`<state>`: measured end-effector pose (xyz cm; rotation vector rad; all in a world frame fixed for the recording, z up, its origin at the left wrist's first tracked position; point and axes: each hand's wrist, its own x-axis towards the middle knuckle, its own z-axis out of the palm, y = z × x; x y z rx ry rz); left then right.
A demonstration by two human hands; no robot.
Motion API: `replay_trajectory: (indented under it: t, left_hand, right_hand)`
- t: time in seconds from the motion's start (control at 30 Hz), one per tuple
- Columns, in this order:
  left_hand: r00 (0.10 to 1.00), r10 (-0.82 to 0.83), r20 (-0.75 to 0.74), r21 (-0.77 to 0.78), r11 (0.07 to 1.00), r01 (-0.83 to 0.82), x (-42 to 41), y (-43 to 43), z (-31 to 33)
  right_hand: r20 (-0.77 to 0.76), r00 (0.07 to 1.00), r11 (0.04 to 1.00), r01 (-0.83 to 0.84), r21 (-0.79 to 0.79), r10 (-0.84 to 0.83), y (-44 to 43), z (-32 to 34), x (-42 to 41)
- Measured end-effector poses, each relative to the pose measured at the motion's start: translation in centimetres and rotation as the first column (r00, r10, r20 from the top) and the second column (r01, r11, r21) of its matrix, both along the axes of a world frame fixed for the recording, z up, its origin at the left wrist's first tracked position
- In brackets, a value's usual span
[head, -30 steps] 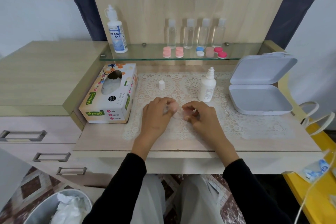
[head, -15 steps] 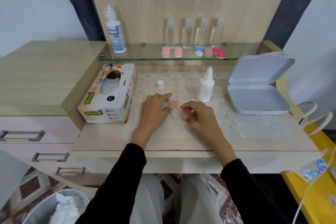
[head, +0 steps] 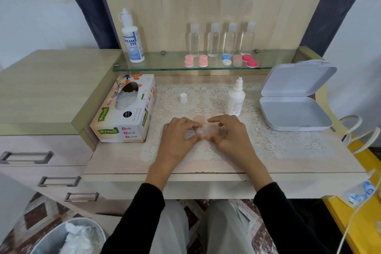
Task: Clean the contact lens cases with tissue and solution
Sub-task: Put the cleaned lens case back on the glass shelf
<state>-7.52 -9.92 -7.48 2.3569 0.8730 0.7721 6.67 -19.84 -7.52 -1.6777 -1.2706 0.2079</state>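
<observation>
Bracing comes first: the contact lens case [head: 208, 130], translucent pink, sits just over the counter [head: 115, 163] at centre, long axis running 9 to 3 o'clock; blur hides which way its wells face. The left hand [head: 177, 140] has its grip pinched on the 9 o'clock end, apparently with tissue [head: 190, 133]. The right hand [head: 232, 137] has its grip pinched on the 3 o'clock end. Advised: steady with the right, twist tissue into each well. A loose pink cap [head: 199, 118] lies at 12 o'clock, the solution bottle [head: 236, 99] at 1 o'clock.
</observation>
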Motion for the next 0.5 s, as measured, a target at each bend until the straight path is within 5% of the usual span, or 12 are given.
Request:
replay_trajectory:
  t: [0.5]
  left_hand:
    - [1.000, 0.003, 0.025, -0.006, 1.000, -0.003, 0.09, 0.05, -0.28]
  right_hand:
    - [0.043, 0.997, 0.998, -0.056, -0.019, 0.057, 0.60, -0.17, 0.82]
